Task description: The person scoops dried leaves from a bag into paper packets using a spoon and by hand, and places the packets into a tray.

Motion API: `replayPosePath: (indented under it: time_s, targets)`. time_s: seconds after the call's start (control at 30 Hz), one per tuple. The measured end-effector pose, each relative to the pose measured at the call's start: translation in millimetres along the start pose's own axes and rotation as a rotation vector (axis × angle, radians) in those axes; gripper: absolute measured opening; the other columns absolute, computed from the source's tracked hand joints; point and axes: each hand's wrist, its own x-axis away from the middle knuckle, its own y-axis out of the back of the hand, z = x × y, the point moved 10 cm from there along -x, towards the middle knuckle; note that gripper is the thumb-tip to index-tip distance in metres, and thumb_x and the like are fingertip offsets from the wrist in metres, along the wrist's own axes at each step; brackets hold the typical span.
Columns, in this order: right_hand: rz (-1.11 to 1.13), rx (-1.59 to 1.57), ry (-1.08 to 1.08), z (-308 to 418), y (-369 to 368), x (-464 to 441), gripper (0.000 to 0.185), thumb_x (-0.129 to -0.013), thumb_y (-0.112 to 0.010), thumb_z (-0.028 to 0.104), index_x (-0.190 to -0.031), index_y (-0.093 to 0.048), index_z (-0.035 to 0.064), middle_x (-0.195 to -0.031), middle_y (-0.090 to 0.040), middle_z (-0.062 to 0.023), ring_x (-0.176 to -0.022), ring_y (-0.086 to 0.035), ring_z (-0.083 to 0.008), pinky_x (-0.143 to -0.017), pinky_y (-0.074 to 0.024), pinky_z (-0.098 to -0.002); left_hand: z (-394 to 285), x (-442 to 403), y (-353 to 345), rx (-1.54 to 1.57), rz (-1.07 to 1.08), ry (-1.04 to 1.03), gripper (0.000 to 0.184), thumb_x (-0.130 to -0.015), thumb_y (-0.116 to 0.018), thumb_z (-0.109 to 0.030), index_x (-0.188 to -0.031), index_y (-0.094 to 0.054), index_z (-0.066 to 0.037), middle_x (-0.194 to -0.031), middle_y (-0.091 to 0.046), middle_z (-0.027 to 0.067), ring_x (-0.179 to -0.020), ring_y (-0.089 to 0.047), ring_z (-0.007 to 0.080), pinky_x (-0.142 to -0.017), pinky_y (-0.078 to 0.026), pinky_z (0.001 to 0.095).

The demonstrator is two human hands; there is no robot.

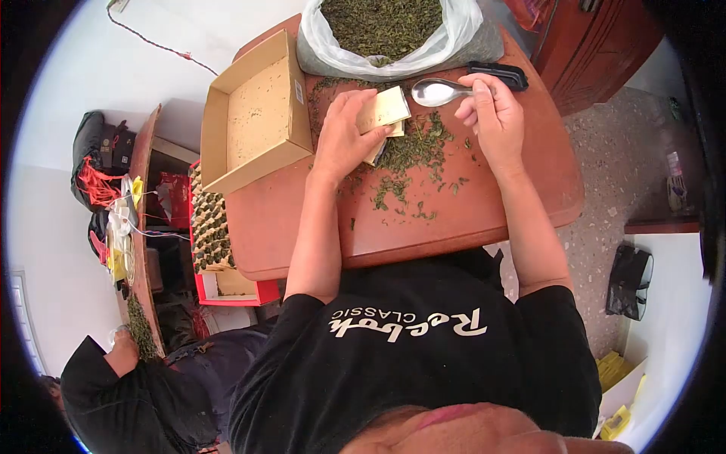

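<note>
My left hand (344, 136) is closed around a small pale-yellow paper packet (384, 108) above the reddish-brown table (446, 216). Another packet or folded part shows just beneath it, mostly hidden by my fingers. In my right hand (495, 121) is a metal spoon (439, 92), gripped by its handle with the bowl pointing at the packet. Loose dried green tea leaves (412, 163) lie scattered on the tabletop between and below my hands. Behind them stands a clear plastic bag (469, 34), its top folded open and full of the same leaves.
A shallow cardboard box (253, 125) with leaf crumbs stands at the table's left. Beside the bag lies a black object (499, 74). Below the table's left edge, a red box (261, 291) holds rows of filled packets (210, 227). At lower left is another person (136, 401) in black.
</note>
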Motion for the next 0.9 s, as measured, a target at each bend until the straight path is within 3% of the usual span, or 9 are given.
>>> replayPosePath:
  time_s: [0.4, 0.6, 0.9]
  targets:
    - [0.208, -0.118, -0.13, -7.7, -20.2, 6.5, 0.026, -0.104, -0.047, 0.022, -0.108, -0.064, 0.0035, -0.069, -0.064, 0.001, -0.059, -0.054, -0.0026, -0.054, -0.0431, -0.0173, -23.4, 1.9, -3.8, 0.091, -0.064, -0.065, 0.058, -0.07, -0.08, -0.008, -0.122, -0.055, -0.004, -0.124, -0.056, 0.0153, -0.117, -0.055, 0.0325, -0.101, -0.046, 0.0392]
    - [0.344, -0.139, -0.04, 6.8, -33.6, 14.1, 0.026, -0.105, -0.047, 0.024, -0.108, -0.063, 0.0042, -0.07, -0.064, 0.0004, -0.06, -0.054, -0.0032, -0.053, -0.0429, -0.0173, -16.0, 1.1, -3.6, 0.177, -0.128, -0.059, 0.052, -0.068, -0.079, -0.004, -0.115, -0.056, -0.005, -0.123, -0.056, 0.0143, -0.117, -0.056, 0.0307, -0.1, -0.046, 0.0382]
    - [0.276, -0.107, 0.038, 16.3, -26.3, 16.5, 0.026, -0.105, -0.046, 0.023, -0.11, -0.063, 0.0046, -0.072, -0.065, -0.0001, -0.061, -0.055, -0.0033, -0.055, -0.0426, -0.0178, -8.2, 0.4, -2.0, 0.339, -0.109, 0.045, 0.054, -0.066, -0.082, -0.004, -0.114, -0.056, -0.006, -0.115, -0.054, 0.009, -0.108, -0.056, 0.0247, -0.091, -0.051, 0.0378]
